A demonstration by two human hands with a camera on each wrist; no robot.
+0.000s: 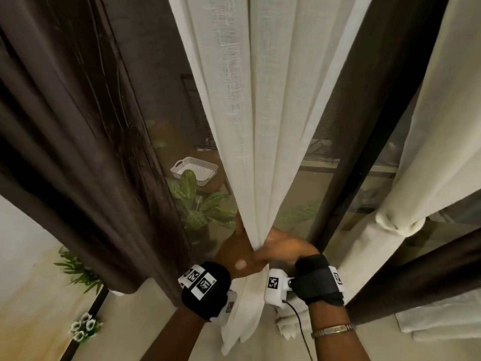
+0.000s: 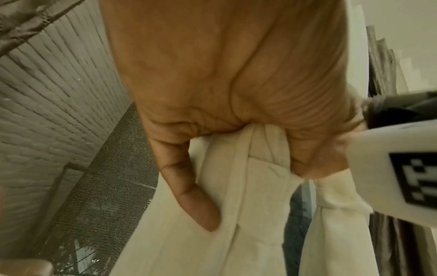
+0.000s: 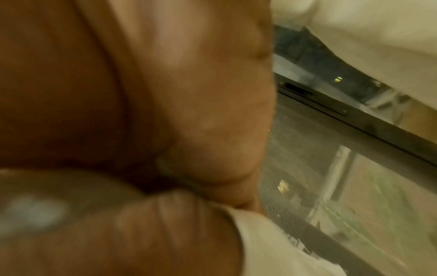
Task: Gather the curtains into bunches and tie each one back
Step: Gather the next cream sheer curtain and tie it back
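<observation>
Curtain: the sheer cream-white curtain panel (image 1: 263,121) hangs at the middle of the window, its folds pinched into a narrow bunch at hand height.
Left hand: the left hand (image 1: 234,252) wraps round the bunch from the left.
Right hand: the right hand (image 1: 283,248) clasps it from the right, touching the left.
Neighbours: a dark brown curtain (image 1: 70,142) hangs left; a cream curtain already knotted (image 1: 400,222) hangs right.

No words, brand names or numbers can be read anywhere. The only signs are black-and-white square code markers (image 1: 200,279) on the wrist-worn camera mounts (image 1: 276,286), and they carry patterns, not legible text.
</observation>
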